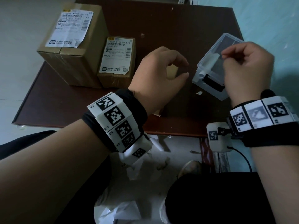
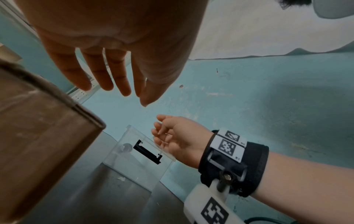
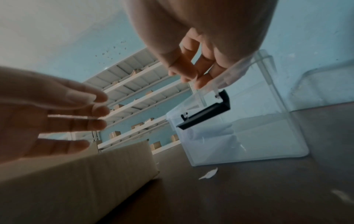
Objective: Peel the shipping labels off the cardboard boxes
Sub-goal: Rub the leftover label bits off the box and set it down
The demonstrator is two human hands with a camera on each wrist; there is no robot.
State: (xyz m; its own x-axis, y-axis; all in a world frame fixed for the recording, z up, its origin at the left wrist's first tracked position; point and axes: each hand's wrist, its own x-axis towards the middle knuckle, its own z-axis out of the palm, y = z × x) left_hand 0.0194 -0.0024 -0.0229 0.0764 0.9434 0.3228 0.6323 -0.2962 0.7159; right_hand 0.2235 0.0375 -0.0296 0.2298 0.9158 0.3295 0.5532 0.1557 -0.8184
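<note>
Two brown cardboard boxes stand at the table's left: a large box [image 1: 69, 59] with a white shipping label [image 1: 72, 28] on top, and a smaller box [image 1: 116, 78] with its own label [image 1: 117, 55]. A third box [image 1: 171, 71] [image 2: 38, 136] [image 3: 76, 181] lies mostly hidden under my left hand [image 1: 184, 68] [image 2: 122, 91] [image 3: 95, 113], which hovers over it with relaxed fingers and holds nothing. My right hand [image 1: 226, 57] [image 2: 159, 133] [image 3: 189, 75] hangs over a clear plastic bin [image 1: 210, 88] [image 3: 239, 144], fingertips curled against the thumb. I see nothing between them.
Rolled white label pieces [image 1: 208, 62] lie inside the bin, which has a black latch [image 1: 212, 84]. A small paper scrap [image 1: 199, 93] sits on the dark brown table [image 1: 64, 107]. Torn paper [image 1: 145, 159] litters the floor below. Metal shelves [image 3: 143, 91] stand behind.
</note>
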